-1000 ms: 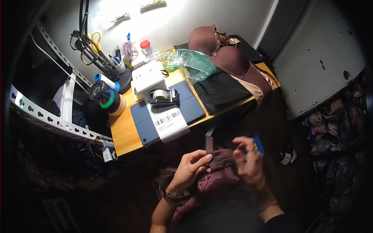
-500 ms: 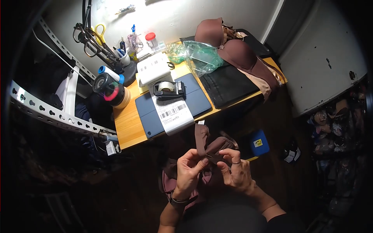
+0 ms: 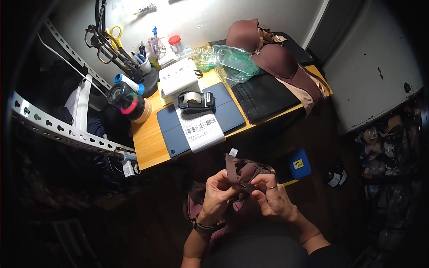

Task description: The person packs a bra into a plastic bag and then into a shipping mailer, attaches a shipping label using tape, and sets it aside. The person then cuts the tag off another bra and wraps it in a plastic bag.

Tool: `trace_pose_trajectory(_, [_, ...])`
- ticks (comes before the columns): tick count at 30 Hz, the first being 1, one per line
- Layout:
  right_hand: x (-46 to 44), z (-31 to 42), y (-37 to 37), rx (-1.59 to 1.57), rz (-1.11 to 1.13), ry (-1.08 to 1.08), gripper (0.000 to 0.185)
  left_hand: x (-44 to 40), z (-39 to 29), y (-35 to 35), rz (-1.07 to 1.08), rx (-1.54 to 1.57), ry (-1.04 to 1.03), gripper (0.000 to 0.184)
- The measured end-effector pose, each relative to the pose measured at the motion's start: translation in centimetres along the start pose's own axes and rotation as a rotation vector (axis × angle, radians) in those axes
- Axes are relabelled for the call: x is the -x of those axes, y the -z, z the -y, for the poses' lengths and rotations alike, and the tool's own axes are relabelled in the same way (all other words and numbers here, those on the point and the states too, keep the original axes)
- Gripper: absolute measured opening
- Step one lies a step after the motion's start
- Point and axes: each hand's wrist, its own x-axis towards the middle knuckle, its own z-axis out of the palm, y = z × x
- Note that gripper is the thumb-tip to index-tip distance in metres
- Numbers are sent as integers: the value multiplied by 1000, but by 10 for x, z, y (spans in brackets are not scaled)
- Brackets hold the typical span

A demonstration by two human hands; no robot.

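Note:
A brown-mauve bra [image 3: 251, 172] is held up in front of me, below the table's front edge. My left hand [image 3: 216, 194] pinches its band, and a small white tag [image 3: 233, 152] sticks up above the fingers. My right hand [image 3: 273, 196], with a ring on one finger, grips another part of the band close by; its thumb and index finger nearly meet around the strip. Part of the bra hangs down behind the left wrist in shadow. What lies between the fingertips is partly hidden.
On the wooden table [image 3: 144, 147] lie a blue folder-like tablet case [image 3: 230, 109], a tape dispenser [image 3: 195, 102], printed labels [image 3: 203, 134], black bags [image 3: 266, 98] and another bra [image 3: 279, 60]. A perforated metal rack [image 3: 67, 131] stands left. A blue bin-like object [image 3: 298, 164] sits below.
The bra's upright band end and tag have shifted slightly downward, and the folds between my hands have moved. Both hands keep their hold in nearly the same place.

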Motion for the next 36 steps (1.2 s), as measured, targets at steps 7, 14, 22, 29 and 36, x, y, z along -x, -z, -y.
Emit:
trace_pose_trajectory(7, [0, 0, 4, -88, 66, -31, 33, 0, -4, -1, 27, -51, -7, 11])
trace_pose_trajectory(14, [4, -3, 4, -145, 65, -68, 33, 1, -2, 1, 47, -88, -12, 10])
trace_pose_trajectory(22, [4, -10, 7, -455, -24, -152, 35, 1, -5, -7, 45, -73, -8, 9])
trace_pose_trajectory(29, [-35, -3, 41, -608, 37, -102, 45, 3, -13, -48, 294, -700, 26, 16])
trace_pose_trajectory(36, [-34, -33, 139, -41, 870, -149, 11, -16, -24, -30, 115, -929, -28, 16])
